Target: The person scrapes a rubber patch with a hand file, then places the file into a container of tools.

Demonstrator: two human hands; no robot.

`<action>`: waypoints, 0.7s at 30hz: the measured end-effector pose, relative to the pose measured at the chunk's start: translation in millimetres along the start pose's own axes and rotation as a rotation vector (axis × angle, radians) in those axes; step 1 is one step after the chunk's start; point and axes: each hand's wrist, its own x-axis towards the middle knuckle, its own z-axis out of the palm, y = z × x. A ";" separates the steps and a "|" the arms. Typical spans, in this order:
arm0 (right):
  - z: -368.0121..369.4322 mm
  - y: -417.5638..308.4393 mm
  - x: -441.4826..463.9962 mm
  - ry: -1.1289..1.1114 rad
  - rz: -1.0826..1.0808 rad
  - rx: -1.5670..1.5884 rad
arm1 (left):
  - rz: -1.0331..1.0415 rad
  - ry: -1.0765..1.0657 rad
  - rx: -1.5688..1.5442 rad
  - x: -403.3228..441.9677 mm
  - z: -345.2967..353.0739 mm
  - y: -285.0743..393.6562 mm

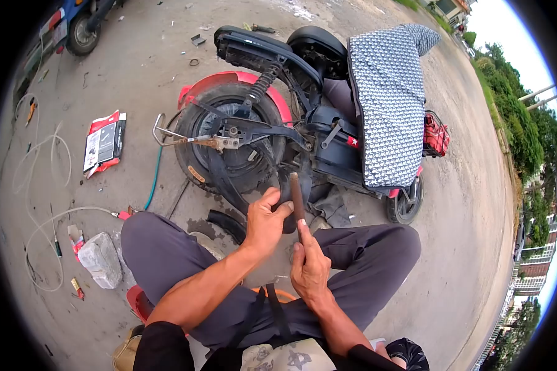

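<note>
Rod: slim, straight, rusty brown, file-like (297,201); tip raised toward the tipped scooter (333,133). Right hand (311,269) closed round its lower end; rod just right of left hand (266,222), which grips a dull black rubber inner tube (231,193) beside the rear wheel (213,111). Front wire basket (427,123) contains something red, details unclear.

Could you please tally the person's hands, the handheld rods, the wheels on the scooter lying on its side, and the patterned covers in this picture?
Hands (left hand, right hand): 2
Rod: 1
Wheels (rear wheel, front wheel): 2
Patterned cover: 1
Total: 6
</note>
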 end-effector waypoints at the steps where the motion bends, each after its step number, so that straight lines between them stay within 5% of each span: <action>1: -0.2 -4.5 20.3 -0.029 0.034 -0.004 | -0.013 -0.009 -0.016 5.6 -1.7 -9.0; 4: -2.8 -18.1 69.8 -0.102 0.082 0.029 | -0.006 -0.009 -0.089 5.4 -3.5 -6.6; 7: -1.3 1.7 50.7 0.145 -0.134 0.121 | 0.014 0.017 -0.121 4.6 -1.5 5.7; 16: 2.7 -19.1 59.9 -0.064 0.091 0.003 | -0.033 0.003 -0.111 1.9 -0.5 3.4; 21: 2.7 4.4 6.1 -0.005 -0.056 0.005 | 0.060 0.055 -0.023 5.3 -1.0 -5.3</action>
